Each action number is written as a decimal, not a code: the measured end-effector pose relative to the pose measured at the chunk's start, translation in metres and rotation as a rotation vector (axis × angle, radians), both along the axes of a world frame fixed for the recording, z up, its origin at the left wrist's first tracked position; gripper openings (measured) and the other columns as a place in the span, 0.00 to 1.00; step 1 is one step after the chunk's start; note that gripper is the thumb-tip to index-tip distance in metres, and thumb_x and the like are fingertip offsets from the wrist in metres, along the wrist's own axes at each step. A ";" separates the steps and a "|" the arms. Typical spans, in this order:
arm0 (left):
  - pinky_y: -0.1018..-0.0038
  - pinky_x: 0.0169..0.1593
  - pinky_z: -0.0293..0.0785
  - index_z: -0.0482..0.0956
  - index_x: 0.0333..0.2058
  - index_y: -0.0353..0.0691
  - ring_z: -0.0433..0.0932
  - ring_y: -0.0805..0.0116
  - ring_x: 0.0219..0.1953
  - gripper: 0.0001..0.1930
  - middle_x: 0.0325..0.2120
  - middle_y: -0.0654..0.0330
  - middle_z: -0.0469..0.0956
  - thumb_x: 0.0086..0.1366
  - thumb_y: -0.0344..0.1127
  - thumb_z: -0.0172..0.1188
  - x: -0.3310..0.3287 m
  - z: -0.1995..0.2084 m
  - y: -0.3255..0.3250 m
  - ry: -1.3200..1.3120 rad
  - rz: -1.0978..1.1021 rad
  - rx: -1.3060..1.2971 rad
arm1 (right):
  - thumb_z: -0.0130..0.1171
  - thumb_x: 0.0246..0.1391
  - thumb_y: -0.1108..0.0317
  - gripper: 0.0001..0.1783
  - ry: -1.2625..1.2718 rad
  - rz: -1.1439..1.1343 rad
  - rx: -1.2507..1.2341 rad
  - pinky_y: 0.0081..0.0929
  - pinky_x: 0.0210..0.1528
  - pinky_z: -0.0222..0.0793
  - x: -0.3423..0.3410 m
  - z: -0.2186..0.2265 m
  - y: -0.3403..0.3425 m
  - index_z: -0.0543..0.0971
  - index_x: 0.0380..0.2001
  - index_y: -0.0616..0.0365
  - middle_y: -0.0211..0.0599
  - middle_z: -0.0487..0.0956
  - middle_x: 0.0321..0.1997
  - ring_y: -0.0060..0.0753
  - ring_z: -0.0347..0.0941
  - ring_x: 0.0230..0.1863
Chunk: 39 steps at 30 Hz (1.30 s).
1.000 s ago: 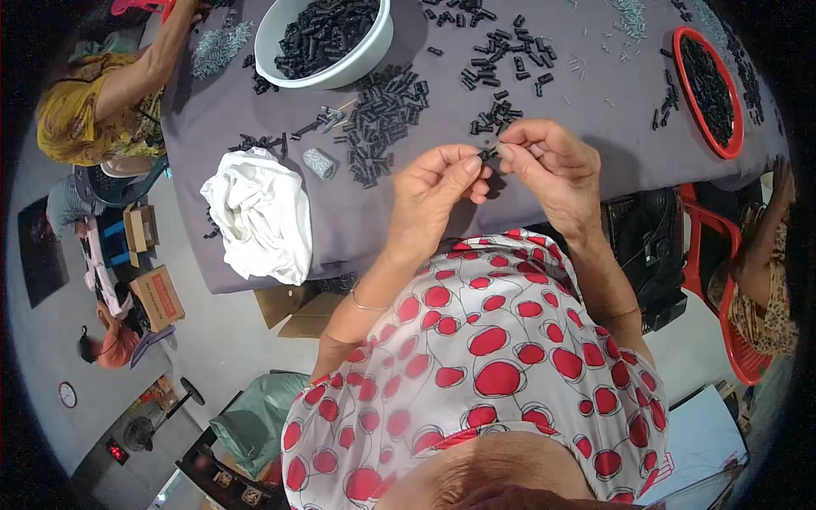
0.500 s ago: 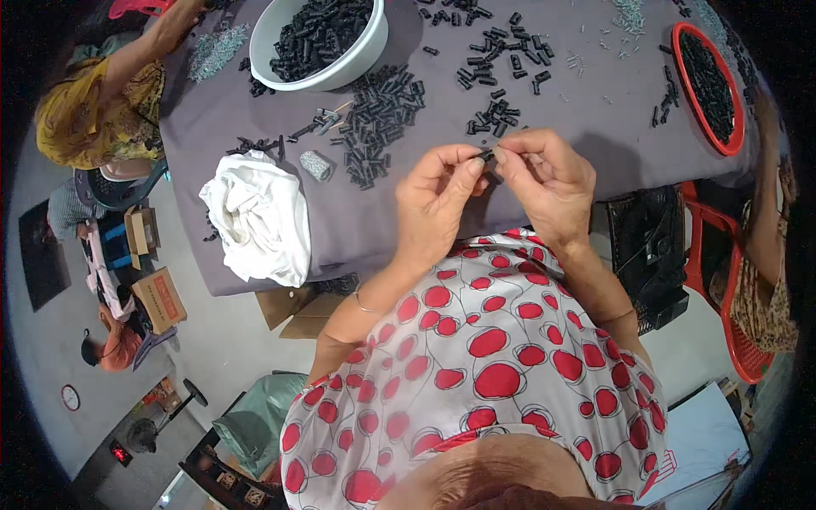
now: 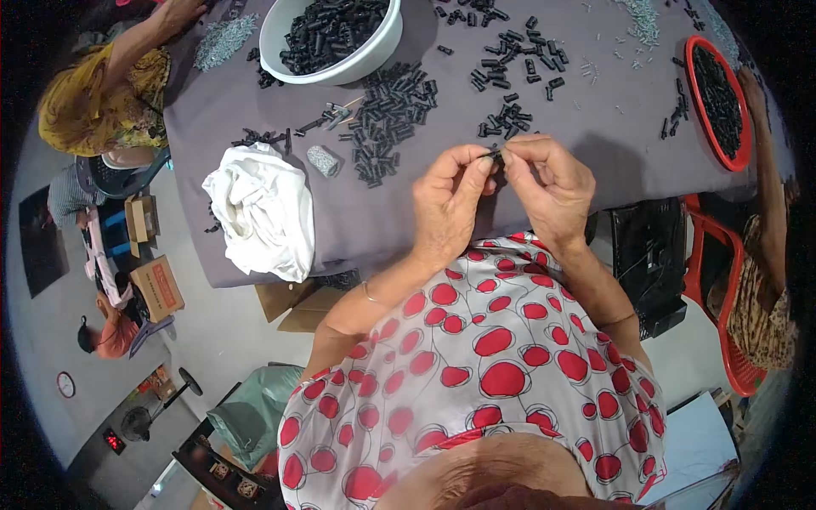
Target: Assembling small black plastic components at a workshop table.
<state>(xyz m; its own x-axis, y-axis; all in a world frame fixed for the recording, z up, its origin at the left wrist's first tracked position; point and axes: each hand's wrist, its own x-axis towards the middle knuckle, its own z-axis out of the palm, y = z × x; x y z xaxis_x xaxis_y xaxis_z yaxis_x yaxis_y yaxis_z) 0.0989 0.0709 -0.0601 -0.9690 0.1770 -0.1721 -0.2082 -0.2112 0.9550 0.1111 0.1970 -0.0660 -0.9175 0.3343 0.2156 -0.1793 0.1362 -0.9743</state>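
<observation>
Over the table's near edge, my left hand (image 3: 449, 200) pinches a small black plastic part (image 3: 495, 155) between thumb and forefinger. My right hand (image 3: 552, 189) meets it from the other side, its thumb and fingertips closed at the part's end. The fingers cover most of the part, and I cannot make out whether a tiny piece is pressed into it. Just beyond my hands lies a small group of short black tubular parts (image 3: 507, 121). A larger pile of such parts (image 3: 393, 115) spreads to the left, below a white bowl (image 3: 374, 56) filled with more.
A bunched white cloth (image 3: 259, 212) and a small grey-speckled cylinder (image 3: 323, 161) lie left on the grey tablecloth (image 3: 357, 217). Small metal pieces (image 3: 639, 21) are heaped far right, near a red basket (image 3: 745, 146) of black parts. People sit at both sides; a red chair (image 3: 699, 255) stands right.
The whole view has shifted slightly, so the table things appear a little farther right. Both hands stay together at the black part, with only slight finger movement.
</observation>
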 end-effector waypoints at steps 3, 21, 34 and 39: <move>0.84 0.33 0.69 0.75 0.37 0.32 0.70 0.82 0.27 0.07 0.27 0.67 0.75 0.65 0.31 0.55 -0.001 0.001 -0.001 0.032 -0.006 -0.048 | 0.61 0.45 0.79 0.07 0.010 0.010 0.069 0.20 0.33 0.72 -0.002 0.000 0.001 0.77 0.30 0.59 0.36 0.79 0.31 0.23 0.76 0.30; 0.84 0.32 0.70 0.75 0.36 0.31 0.70 0.81 0.26 0.06 0.25 0.66 0.75 0.65 0.29 0.55 -0.006 -0.011 0.004 -0.042 0.014 0.074 | 0.57 0.49 0.81 0.03 -0.055 0.037 -0.147 0.18 0.30 0.72 -0.008 0.001 -0.002 0.75 0.29 0.63 0.36 0.78 0.32 0.18 0.74 0.29; 0.84 0.31 0.70 0.76 0.36 0.31 0.71 0.81 0.25 0.07 0.25 0.66 0.75 0.64 0.30 0.56 -0.007 -0.002 0.008 -0.022 0.035 -0.020 | 0.58 0.48 0.81 0.06 0.091 0.013 -0.064 0.18 0.34 0.71 -0.009 -0.010 0.003 0.77 0.30 0.62 0.35 0.79 0.34 0.19 0.74 0.31; 0.84 0.31 0.70 0.76 0.36 0.31 0.71 0.81 0.25 0.07 0.25 0.66 0.75 0.64 0.30 0.56 -0.006 -0.004 0.007 -0.032 0.031 -0.001 | 0.58 0.48 0.81 0.05 0.119 0.029 0.084 0.19 0.33 0.72 -0.008 -0.011 0.004 0.76 0.30 0.61 0.35 0.79 0.33 0.19 0.74 0.32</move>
<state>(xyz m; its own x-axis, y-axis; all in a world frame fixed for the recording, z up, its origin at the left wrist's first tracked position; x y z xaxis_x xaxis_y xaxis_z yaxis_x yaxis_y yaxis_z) 0.0925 0.0777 -0.0638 -0.9680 0.1466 -0.2037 -0.2324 -0.2173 0.9480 0.1032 0.2008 -0.0767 -0.8928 0.2845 0.3493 -0.2978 0.2090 -0.9315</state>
